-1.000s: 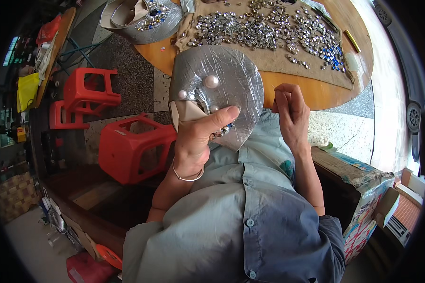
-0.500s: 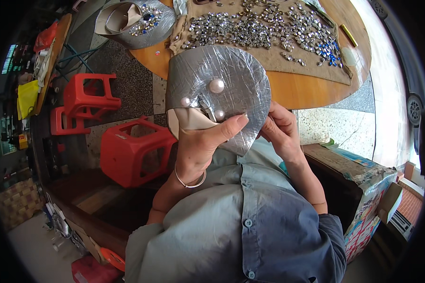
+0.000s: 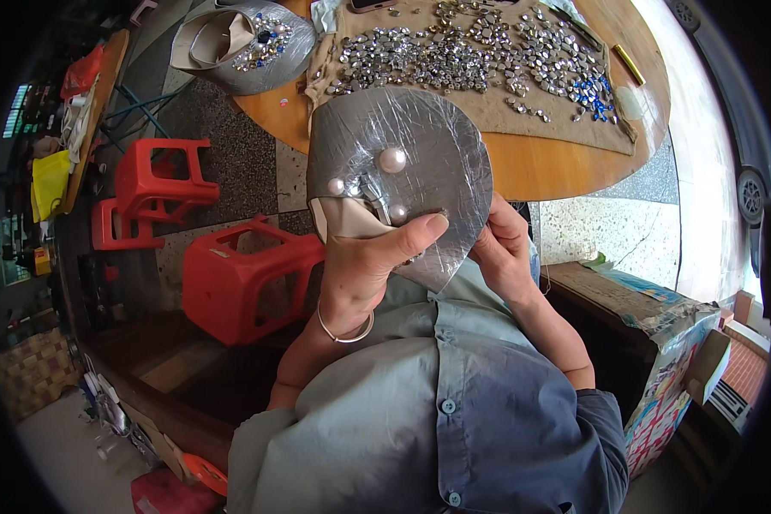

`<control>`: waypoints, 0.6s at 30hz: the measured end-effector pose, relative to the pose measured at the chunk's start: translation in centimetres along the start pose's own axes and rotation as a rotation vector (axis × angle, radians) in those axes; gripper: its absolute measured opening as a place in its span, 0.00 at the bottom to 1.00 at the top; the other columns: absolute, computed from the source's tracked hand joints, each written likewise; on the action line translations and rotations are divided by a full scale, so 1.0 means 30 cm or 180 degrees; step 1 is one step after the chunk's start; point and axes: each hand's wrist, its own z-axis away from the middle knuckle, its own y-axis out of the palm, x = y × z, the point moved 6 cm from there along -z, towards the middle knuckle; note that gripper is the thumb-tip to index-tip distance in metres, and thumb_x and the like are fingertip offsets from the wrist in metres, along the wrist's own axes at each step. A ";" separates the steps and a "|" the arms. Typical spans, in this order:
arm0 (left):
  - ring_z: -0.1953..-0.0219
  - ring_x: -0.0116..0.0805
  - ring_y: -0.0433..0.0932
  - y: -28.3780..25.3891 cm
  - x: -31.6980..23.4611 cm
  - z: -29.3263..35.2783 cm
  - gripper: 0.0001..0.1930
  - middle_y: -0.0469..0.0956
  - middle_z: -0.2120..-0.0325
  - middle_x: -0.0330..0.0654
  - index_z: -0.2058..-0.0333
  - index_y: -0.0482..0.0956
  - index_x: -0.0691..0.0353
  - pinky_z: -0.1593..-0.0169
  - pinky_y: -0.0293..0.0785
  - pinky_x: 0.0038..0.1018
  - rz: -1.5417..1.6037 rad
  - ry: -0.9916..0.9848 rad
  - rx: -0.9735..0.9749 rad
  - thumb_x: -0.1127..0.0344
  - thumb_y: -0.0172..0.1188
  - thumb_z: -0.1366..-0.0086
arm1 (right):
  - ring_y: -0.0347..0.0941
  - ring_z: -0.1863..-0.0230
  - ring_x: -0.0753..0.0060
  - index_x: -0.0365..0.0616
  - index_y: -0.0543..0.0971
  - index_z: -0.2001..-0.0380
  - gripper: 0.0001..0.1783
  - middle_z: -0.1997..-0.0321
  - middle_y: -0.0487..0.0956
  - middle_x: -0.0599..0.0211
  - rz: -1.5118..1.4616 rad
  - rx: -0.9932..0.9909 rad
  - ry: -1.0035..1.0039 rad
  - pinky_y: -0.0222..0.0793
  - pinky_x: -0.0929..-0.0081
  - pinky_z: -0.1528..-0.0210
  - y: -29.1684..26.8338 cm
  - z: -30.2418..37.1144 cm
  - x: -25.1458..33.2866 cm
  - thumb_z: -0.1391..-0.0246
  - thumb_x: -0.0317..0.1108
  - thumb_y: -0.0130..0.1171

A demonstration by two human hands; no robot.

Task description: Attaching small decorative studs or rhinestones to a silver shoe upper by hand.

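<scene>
A silver shoe upper point(image 3: 437, 154), filmed with crinkled clear plastic, hangs in front of me with its pointed end toward my body. Pinkish pearl beads point(image 3: 392, 160) and a few clear stones sit on its face. My left hand point(image 3: 360, 265) grips the near left part, thumb pressed on top beside a pearl and fingers underneath. At the right edge, my right hand point(image 3: 507, 244) is closed in a pinch, its fingertips partly behind the upper; whatever they hold is hidden. A thin pale thread point(image 3: 546, 276) seems to hang by the right wrist.
On the round wooden table point(image 3: 540, 176), a tan cloth point(image 3: 480, 110) carries many clear and blue rhinestones point(image 3: 428, 60). Another silver upper point(image 3: 274, 73) with blue stones lies at the far left. Red stools point(image 3: 231, 274) stand left; a worn box point(image 3: 660, 317) is at right.
The upper has tilted slightly and looks greyer, with less glare. My right hand has shifted a little downward at its edge, and a thread now shows by the wrist. My left hand keeps its grip.
</scene>
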 end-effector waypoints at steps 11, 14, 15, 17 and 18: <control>0.62 0.30 0.77 0.010 0.002 -0.011 0.30 0.75 0.61 0.43 0.52 0.65 0.67 0.59 0.76 0.25 0.0005 -0.0040 0.0162 0.77 0.67 0.54 | 0.67 0.59 0.84 0.38 0.72 0.54 0.11 0.58 0.74 0.72 -0.0071 0.0143 0.0163 0.64 0.83 0.56 -0.004 0.004 0.002 0.37 0.30 0.46; 0.62 0.29 0.77 0.010 0.003 -0.011 0.30 0.75 0.62 0.43 0.52 0.65 0.66 0.59 0.75 0.25 0.0153 -0.0172 0.0171 0.77 0.68 0.54 | 0.66 0.61 0.86 0.39 0.72 0.54 0.11 0.60 0.74 0.73 -0.0327 0.0236 0.0315 0.64 0.85 0.60 -0.009 0.007 -0.013 0.37 0.31 0.46; 0.62 0.29 0.77 0.010 0.003 -0.010 0.30 0.75 0.62 0.42 0.52 0.65 0.66 0.59 0.75 0.25 0.0189 -0.0201 0.0161 0.77 0.67 0.54 | 0.66 0.63 0.87 0.40 0.72 0.55 0.11 0.60 0.74 0.73 -0.0382 0.0277 0.0374 0.63 0.86 0.62 -0.008 0.008 -0.018 0.36 0.32 0.45; 0.62 0.29 0.77 0.010 -0.003 -0.009 0.30 0.75 0.62 0.42 0.52 0.66 0.66 0.59 0.75 0.25 0.0198 -0.0175 0.0141 0.77 0.67 0.54 | 0.65 0.63 0.88 0.41 0.71 0.54 0.11 0.60 0.73 0.74 -0.0400 0.0238 0.0389 0.62 0.87 0.62 0.001 0.006 -0.014 0.36 0.32 0.46; 0.63 0.29 0.77 0.010 -0.006 -0.009 0.29 0.75 0.62 0.42 0.52 0.66 0.66 0.59 0.75 0.24 0.0206 -0.0152 0.0124 0.77 0.67 0.54 | 0.64 0.64 0.89 0.41 0.71 0.54 0.11 0.60 0.73 0.75 -0.0418 0.0194 0.0403 0.62 0.88 0.63 0.006 0.006 -0.014 0.36 0.32 0.46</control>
